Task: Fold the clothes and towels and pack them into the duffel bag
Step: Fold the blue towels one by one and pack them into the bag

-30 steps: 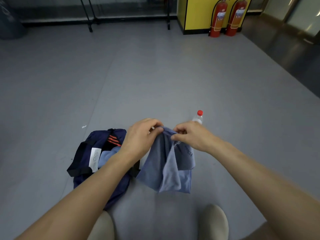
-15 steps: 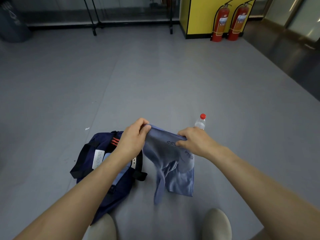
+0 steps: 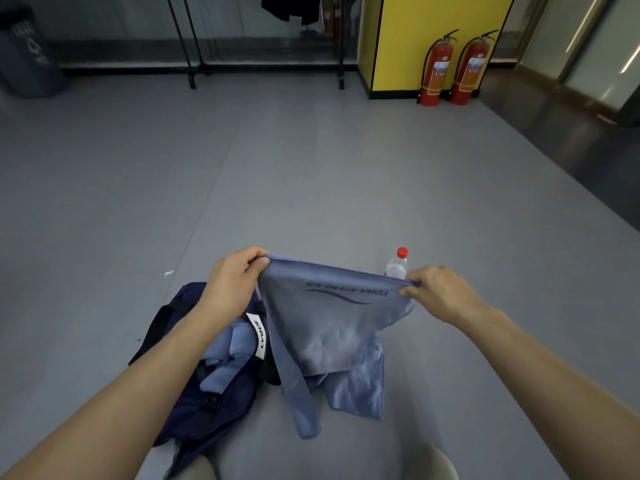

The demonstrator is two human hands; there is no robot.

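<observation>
Pinching blue towel (image 3: 332, 323) taut: left hand (image 3: 232, 282), right hand (image 3: 440, 292); duffel bag (image 3: 180, 344) holds blue fabric, maybe towels.

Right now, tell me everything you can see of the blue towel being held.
The blue towel looks like soft microfibre, with dark lettering and a wave logo seen upside down. The left hand and right hand pinch its top edge taut. It hangs unfolded, its lower end crumpled on the floor beside the duffel bag.

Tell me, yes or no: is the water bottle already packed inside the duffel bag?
No, the water bottle stands upright on the floor beyond the right hand, apart from the duffel bag.
</observation>
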